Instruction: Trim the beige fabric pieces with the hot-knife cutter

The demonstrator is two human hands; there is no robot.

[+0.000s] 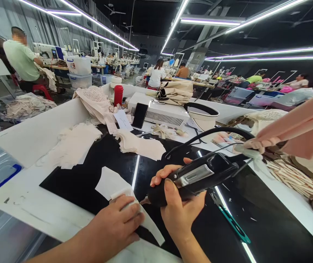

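Note:
A black corded handheld tool (194, 177) with a silver plate on its side rests in my right hand (180, 204), which is wrapped round its body. Its thin metal tip (145, 201) points left, close to my left fingertips. My left hand (118, 221) has bent fingers closed on a white fabric piece (112, 180) and presses it against the black board (85, 190). The piece runs beneath those fingers and comes out at lower right as a curved strip. My left thumb is mostly hidden, and so is the exact contact between tip and fabric.
Cut fabric stacks (140, 145) and a pale pile (74, 144) lie beyond my hands. Teal-handled tweezers (234, 223) lie at right. A phone (140, 115) leans on a white box (159, 111) near a red bottle (118, 95). Pink cloth (296, 120) ties up the tool's cord. Co-workers sit farther back.

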